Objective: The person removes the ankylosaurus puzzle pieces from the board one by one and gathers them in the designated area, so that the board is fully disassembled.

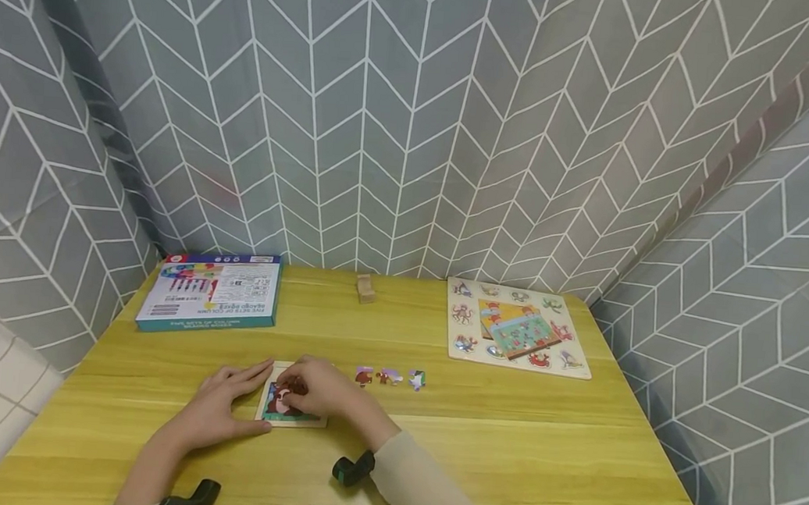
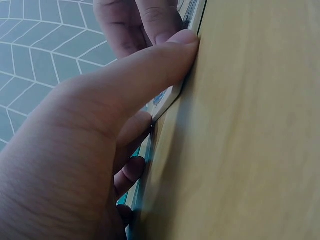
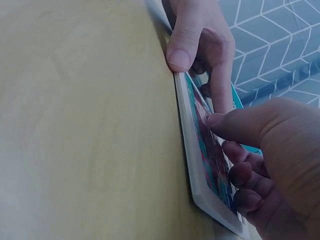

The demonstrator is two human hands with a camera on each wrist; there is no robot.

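Note:
In the head view a small jigsaw puzzle tray with a pale wooden rim lies on the table. Its picture shows a brown animal on green. My left hand braces the tray's left side, thumb at the near corner and straight fingers at the far corner. From the right, my right hand reaches over the tray and pinches a brown jigsaw piece against the picture; the fingers partly hide it. In the right wrist view the right thumb touches the picture. Three loose jigsaw pieces lie right of the tray.
A flat boxed set lies at the back left. A small wooden block stands at the back middle. At the back right, a white peg board bears two coloured puzzle boards. A patterned grey curtain hangs behind the table.

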